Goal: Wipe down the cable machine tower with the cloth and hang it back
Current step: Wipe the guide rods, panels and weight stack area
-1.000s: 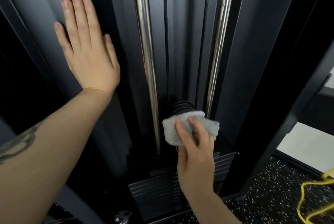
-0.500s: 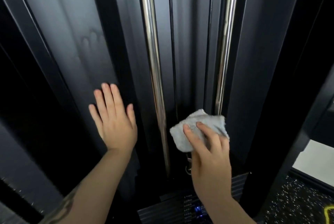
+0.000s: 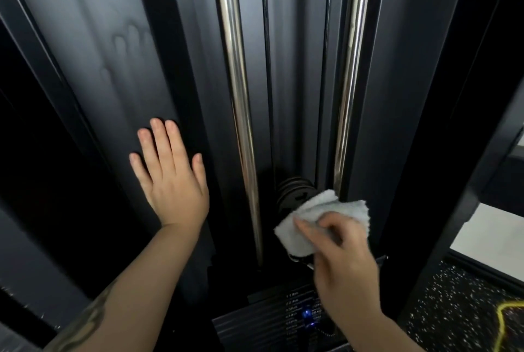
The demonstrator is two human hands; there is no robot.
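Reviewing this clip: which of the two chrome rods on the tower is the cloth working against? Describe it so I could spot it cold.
Start at the dark tower panel and find the two chrome rods running up its middle. It is the right rod, whose lower end meets the pale cloth gripped by the right hand. The left rod stands bare, nearer the flat left hand.
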